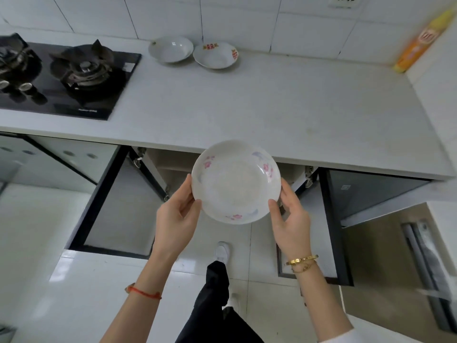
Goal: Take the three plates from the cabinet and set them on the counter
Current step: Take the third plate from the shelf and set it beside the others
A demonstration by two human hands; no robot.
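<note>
Plates one (170, 49) and two (215, 55) are already resting side by side on the counter (272, 107) near the backsplash. Both hands, left hand (176, 219) and right hand (291, 219), are gripping the floral third plate (236, 181) by opposite rims, holding it level above the open cabinet (173, 167); only its placement appears to be remaining.

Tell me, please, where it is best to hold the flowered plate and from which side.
Grip the flowered plate at its rim, from the left and right at once, as the left hand and right hand do now. The rim flares outward and the plate faces up, so opposite edges likely keep it level.
</note>
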